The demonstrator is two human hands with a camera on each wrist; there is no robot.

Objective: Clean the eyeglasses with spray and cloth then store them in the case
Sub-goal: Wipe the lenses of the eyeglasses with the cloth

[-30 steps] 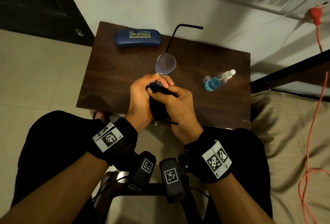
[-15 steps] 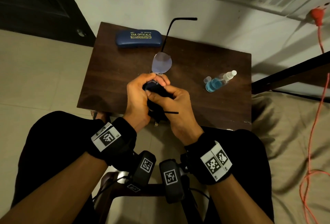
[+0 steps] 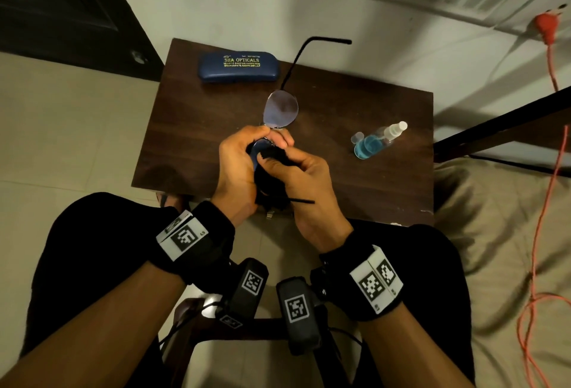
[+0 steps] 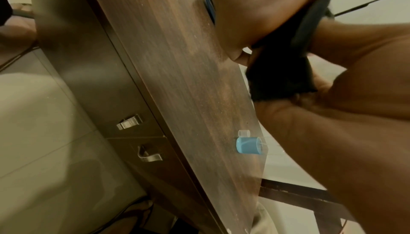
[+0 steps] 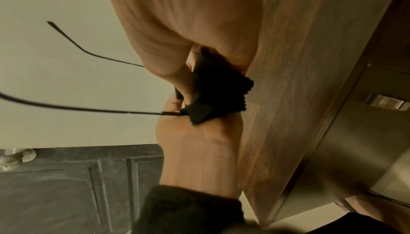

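Note:
The eyeglasses (image 3: 281, 109) are held over the front of the dark wooden table (image 3: 191, 140), with the far lens bare and one thin temple arm (image 3: 327, 40) sticking up. My left hand (image 3: 268, 137) grips the frame at the bridge. My right hand (image 3: 278, 157) pinches a black cloth (image 3: 272, 155) over the near lens, which is mostly hidden. In the right wrist view the cloth (image 5: 217, 94) bunches between both hands, with both temple arms (image 5: 88, 109) reaching left. The blue case (image 3: 238, 66) lies shut at the table's back left. The spray bottle (image 3: 377, 140) lies on its side at the right.
A clear cap (image 3: 357, 137) lies beside the bottle. The wall runs behind the table, with a dark door (image 3: 61, 1) at the left. An orange cable (image 3: 550, 202) and a bed (image 3: 509, 233) are at the right. My knees sit below the table's front edge.
The glasses have rocked slightly between my hands, and the raised temple arm has swung a little. The cloth stays on the near lens. Both hands keep their place.

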